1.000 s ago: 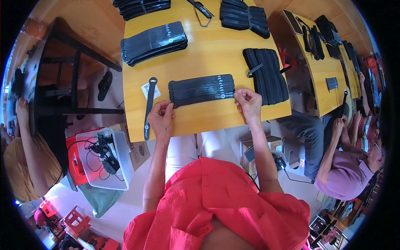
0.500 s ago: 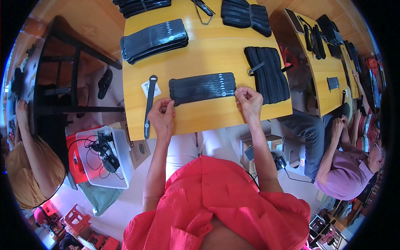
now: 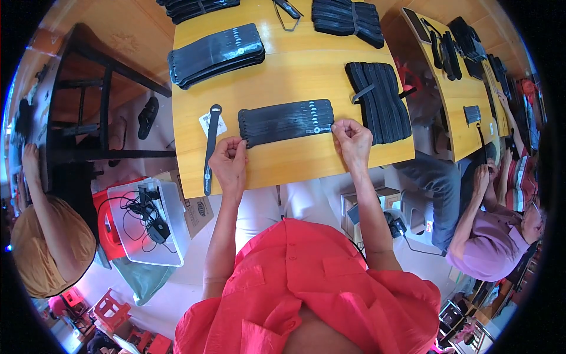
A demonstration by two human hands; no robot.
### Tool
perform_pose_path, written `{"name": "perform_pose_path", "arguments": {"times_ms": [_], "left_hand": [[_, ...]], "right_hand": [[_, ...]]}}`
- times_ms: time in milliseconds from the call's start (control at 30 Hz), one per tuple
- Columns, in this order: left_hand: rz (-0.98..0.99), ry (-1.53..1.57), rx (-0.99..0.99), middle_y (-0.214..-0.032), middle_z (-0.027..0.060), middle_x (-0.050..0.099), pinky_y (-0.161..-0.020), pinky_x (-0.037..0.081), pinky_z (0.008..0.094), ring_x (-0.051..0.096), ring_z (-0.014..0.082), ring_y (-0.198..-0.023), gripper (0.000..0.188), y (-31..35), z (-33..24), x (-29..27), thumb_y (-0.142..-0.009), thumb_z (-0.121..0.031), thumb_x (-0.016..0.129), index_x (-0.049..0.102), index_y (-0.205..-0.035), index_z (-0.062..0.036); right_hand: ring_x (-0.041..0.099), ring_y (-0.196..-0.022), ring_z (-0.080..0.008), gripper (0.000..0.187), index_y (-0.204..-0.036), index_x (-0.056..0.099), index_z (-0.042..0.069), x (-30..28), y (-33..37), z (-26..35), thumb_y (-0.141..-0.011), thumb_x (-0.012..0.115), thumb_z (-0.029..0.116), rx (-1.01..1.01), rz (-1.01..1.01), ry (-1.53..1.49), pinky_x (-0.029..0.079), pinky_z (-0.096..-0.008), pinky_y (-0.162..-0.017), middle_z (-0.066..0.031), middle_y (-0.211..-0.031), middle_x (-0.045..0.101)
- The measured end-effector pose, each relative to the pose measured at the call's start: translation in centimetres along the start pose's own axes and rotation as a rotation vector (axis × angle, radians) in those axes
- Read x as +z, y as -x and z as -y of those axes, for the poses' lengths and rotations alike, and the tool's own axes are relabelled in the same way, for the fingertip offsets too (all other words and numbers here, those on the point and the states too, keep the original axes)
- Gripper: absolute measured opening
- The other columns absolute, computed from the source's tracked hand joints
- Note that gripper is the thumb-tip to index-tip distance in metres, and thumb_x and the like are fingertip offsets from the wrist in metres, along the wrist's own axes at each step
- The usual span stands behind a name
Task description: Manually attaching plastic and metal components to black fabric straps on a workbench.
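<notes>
Pinching blk strap stack (image 3: pixel 283 123): L hand (image 3: pixel 229 162), R hand (image 3: pixel 354 143); wht print (image 3: pixel 317 130) R end.

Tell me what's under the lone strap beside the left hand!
Under the strap there's a white label, peeking out on both sides, and the yellow table. The label's middle is covered, so I can't see what's on that part.

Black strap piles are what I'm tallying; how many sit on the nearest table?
5: near pile between left hand and right hand; left stack beyond it; right bundle; back-right bundle; back-left bundle, cut off by the frame. More may lie out of view.
</notes>
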State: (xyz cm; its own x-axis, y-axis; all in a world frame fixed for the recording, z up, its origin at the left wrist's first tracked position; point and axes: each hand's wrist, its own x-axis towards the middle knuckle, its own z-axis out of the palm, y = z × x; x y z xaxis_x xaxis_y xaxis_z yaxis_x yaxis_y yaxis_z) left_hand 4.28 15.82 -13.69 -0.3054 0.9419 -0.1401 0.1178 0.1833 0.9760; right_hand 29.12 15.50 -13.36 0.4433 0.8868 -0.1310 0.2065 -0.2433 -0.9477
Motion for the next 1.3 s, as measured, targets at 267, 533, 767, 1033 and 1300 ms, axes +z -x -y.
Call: {"name": "perform_pose_path", "arguments": {"times_ms": [267, 533, 767, 1033, 1300], "left_hand": [[-0.007, -0.044, 0.018, -0.07, 0.0008, 0.058, -0.047, 0.043, 0.0169, 0.052, 0.0037, -0.055, 0.008, 0.1, 0.0, 0.1, -0.081, -0.005, 0.062, 0.06, -0.086, 0.0003], [-0.048, -0.084, 0.073, -0.066, 0.0035, 0.059, -0.046, 0.043, 0.0195, 0.052, 0.0053, -0.054, 0.006, 0.0, 0.2, 0.3, -0.078, -0.003, 0.063, 0.061, -0.081, 0.0016], [-0.066, -0.161, 0.135, -0.064, 0.0056, 0.058, -0.051, 0.043, 0.0223, 0.051, 0.0087, -0.052, 0.005, -0.2, 0.6, 0.3, -0.075, -0.001, 0.063, 0.06, -0.077, 0.0013], [-0.038, -0.224, 0.172, -0.064, 0.0061, 0.057, -0.052, 0.042, 0.0233, 0.05, 0.0098, -0.053, 0.003, -0.5, 0.4, -0.1, -0.076, 0.0, 0.061, 0.059, -0.079, 0.001], [-0.098, -0.29, 0.318, -0.083, 0.01, 0.059, -0.058, 0.046, 0.0278, 0.057, 0.0166, -0.066, 0.019, 1.0, -2.5, -1.3, -0.081, 0.0, 0.056, 0.057, -0.1, -0.0001]], "right_hand": [[0.046, -0.042, -0.0027, 0.005, -0.077, 0.062, 0.0, 0.2, -0.2, -1.0, -0.078, 0.065, 0.004, -0.063, -0.033, 0.042, 0.033, -0.0174, -0.036, 0.0017, -0.056, 0.055], [0.049, -0.05, -0.0041, 0.005, -0.073, 0.063, -0.001, 0.3, -0.2, -0.6, -0.073, 0.067, 0.002, -0.055, -0.055, 0.071, 0.041, -0.0199, -0.046, -0.0015, -0.059, 0.059], [0.049, -0.051, -0.0049, 0.006, -0.073, 0.063, -0.002, 0.2, -0.4, -0.7, -0.073, 0.067, 0.002, -0.044, -0.044, 0.076, 0.041, -0.0205, -0.047, -0.0018, -0.059, 0.058], [0.05, -0.044, -0.0067, 0.004, -0.072, 0.062, -0.002, 0.1, -0.5, 0.5, -0.076, 0.062, 0.001, 0.0, 0.027, 0.095, 0.04, -0.0222, -0.04, -0.0029, -0.059, 0.058], [0.059, -0.062, -0.0116, 0.013, -0.09, 0.061, -0.002, -2.4, -1.0, 1.3, -0.083, 0.055, 0.007, -0.009, 0.059, -0.12, 0.049, -0.0228, -0.055, -0.0072, -0.075, 0.061]]}}
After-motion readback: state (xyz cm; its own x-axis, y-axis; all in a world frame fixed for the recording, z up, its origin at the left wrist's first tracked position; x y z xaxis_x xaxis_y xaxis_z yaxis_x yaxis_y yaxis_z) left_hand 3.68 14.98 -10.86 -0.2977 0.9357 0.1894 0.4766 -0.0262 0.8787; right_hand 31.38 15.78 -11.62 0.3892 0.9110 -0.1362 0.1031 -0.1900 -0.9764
